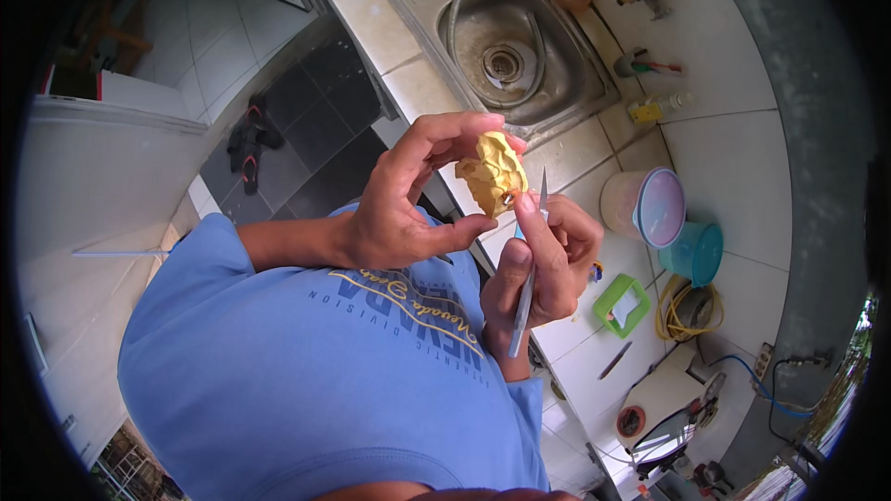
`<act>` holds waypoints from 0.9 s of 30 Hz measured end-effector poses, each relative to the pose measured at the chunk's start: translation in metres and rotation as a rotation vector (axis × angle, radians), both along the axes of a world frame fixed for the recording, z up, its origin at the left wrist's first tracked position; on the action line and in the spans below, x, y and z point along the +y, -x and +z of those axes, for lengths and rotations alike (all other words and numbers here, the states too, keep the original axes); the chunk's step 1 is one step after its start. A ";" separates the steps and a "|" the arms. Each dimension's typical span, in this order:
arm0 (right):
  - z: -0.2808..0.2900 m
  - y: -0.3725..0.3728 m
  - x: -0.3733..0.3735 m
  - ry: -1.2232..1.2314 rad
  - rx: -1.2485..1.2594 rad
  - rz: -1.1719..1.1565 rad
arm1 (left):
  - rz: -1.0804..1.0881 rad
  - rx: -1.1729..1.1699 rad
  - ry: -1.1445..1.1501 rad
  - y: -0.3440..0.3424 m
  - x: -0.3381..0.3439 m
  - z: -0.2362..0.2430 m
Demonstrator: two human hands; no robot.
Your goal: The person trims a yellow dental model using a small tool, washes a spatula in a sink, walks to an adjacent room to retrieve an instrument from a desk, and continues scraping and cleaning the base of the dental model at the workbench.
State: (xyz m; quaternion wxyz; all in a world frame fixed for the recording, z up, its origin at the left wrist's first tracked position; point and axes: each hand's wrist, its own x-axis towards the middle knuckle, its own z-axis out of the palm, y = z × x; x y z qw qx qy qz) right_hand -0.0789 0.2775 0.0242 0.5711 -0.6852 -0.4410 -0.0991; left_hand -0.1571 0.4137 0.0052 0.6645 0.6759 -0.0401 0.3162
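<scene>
My left hand grips a yellow dental cast between the thumb below and the fingers above, in front of my chest. A small shiny metal piece, like a crown, sits at its lower right edge. My right hand is closed around a slim knife with a silver handle. Its pointed blade rises past the index finger, to the right of the cast and apart from it. The tip of my right index finger touches the cast beside the metal piece.
A steel sink with a hose lies beyond my hands. Along the tiled counter to the right stand a lidded pink-white tub, a teal tub, a green tray, a coiled yellow hose and another blade-like tool. Sandals lie on the dark floor.
</scene>
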 end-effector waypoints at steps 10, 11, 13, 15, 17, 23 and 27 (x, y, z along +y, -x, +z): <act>-0.022 -0.003 -0.012 -0.305 0.294 -0.015 | -0.208 0.186 0.394 0.003 0.000 0.014; -0.014 -0.003 -0.007 -0.314 0.281 -0.060 | -0.213 0.187 0.396 0.003 0.001 0.016; -0.013 -0.006 -0.005 -0.237 0.276 -0.139 | -0.238 0.219 0.438 0.003 0.001 0.018; -0.017 -0.009 -0.005 -0.250 0.337 -0.205 | -0.251 0.218 0.437 0.004 0.001 0.016; -0.022 -0.014 -0.012 -0.177 0.288 -0.243 | -0.260 0.214 0.436 0.004 0.001 0.016; -0.012 -0.012 -0.006 -0.115 0.228 -0.372 | -0.283 0.240 0.423 0.005 0.000 0.018; -0.017 -0.012 -0.022 -0.015 0.015 -0.091 | -0.275 0.237 0.401 0.007 0.000 0.014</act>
